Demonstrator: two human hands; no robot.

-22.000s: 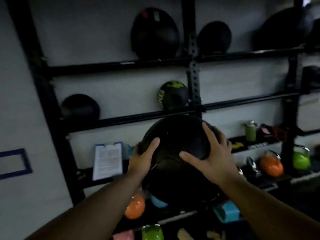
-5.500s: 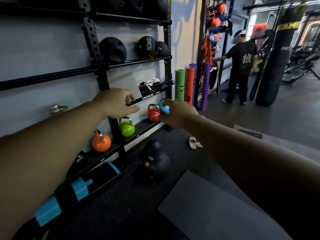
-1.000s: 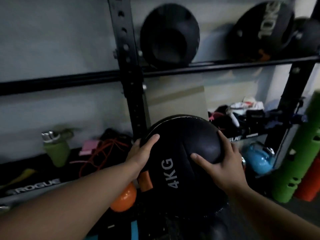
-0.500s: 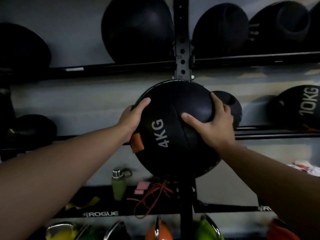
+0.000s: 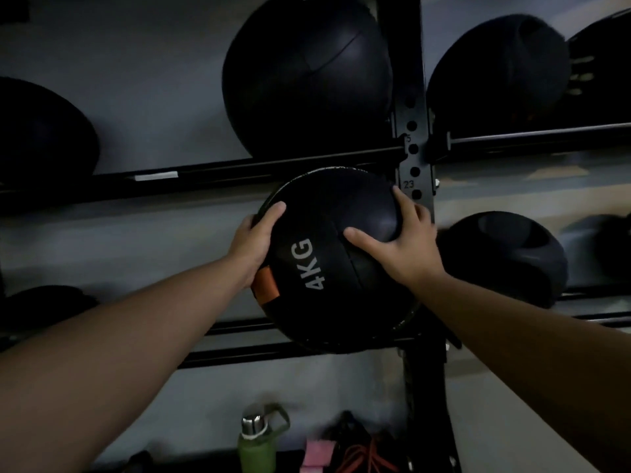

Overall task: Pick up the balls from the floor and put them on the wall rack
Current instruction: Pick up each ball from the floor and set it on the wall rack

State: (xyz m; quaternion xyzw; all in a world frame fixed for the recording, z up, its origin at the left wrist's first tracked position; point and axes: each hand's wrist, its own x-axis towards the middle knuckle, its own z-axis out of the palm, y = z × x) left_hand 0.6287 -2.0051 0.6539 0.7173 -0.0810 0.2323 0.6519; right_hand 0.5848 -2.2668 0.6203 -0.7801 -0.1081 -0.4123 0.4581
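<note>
Ball position: The 4KG medicine ball [image 5: 327,268] is hanging between both hands in the middle bay of the wall rack [image 5: 423,387], just left of the perforated upright [image 5: 413,155]. Its top is overlapping the upper rail [image 5: 239,175] and its underside is covering the lower rail [image 5: 235,353]; whether it is bearing on that rail cannot be told.
Room to the left: Bare grey wall is showing along the middle bay, as far as a dark ball [image 5: 44,302] lying low at the left edge.
Room to the right: The upright is standing just beside the ball, with the right fingertips reaching almost to it.
Upper shelf: A large black ball [image 5: 307,80] is sitting directly above the held one, against the upright's left side. A second black ball [image 5: 41,131] is showing partly at the far left, and a handled ball [image 5: 498,73] is sitting right of the upright.
Middle shelf, right bay: Another handled ball [image 5: 505,257] is resting beyond the upright, near the right hand but apart from the held ball.
Bottom shelf: A green bottle [image 5: 256,445] with a steel cap is standing upright; a pink item [image 5: 316,455] and an orange cord [image 5: 368,455] are lying to its right, both blurred.
Left hand [image 5: 254,240]: It is gripping the ball's left edge, thumb lying over the front and fingers curling out of sight behind, its heel just above the orange tab [image 5: 266,285].
Right hand [image 5: 403,247]: It is spreading over the upper right of the ball, thumb pointing in toward the "4KG" print and fingers wrapping the curve.
Arms: Both forearms are reaching up from the lower corners.
</note>
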